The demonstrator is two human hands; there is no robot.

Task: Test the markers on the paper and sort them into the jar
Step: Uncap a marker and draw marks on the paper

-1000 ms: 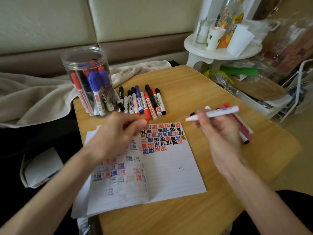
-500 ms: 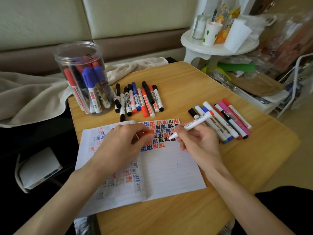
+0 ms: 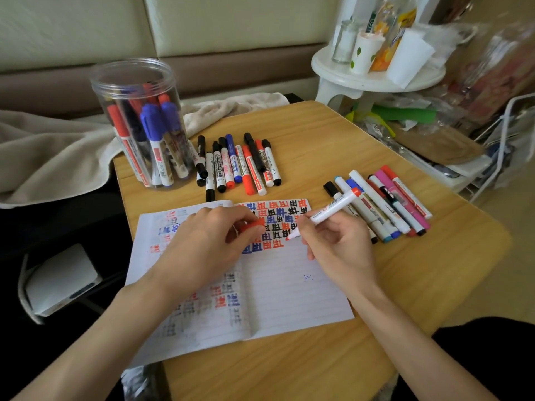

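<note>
My right hand [image 3: 338, 247] grips an uncapped white marker [image 3: 327, 213] with a red end, its red tip touching the open notebook [image 3: 283, 290] just after the last red mark. My left hand [image 3: 202, 247] rests on the left page and pinches the marker's red cap [image 3: 251, 226]. Rows of red, blue and black test marks fill the top of the right page. A clear plastic jar [image 3: 142, 123] at the table's back left holds several markers.
Several capped markers [image 3: 240, 163] lie in a row behind the notebook. Another group of markers [image 3: 388, 204] lies to the right of my right hand. A white stool [image 3: 373, 76] with cups and bottles stands behind the wooden table [image 3: 333, 131]. A beige blanket [image 3: 52, 157] lies left.
My right hand brought the uncapped marker down from above the table to the page, and its tip now touches the paper. My left hand settled on the notebook with the cap.
</note>
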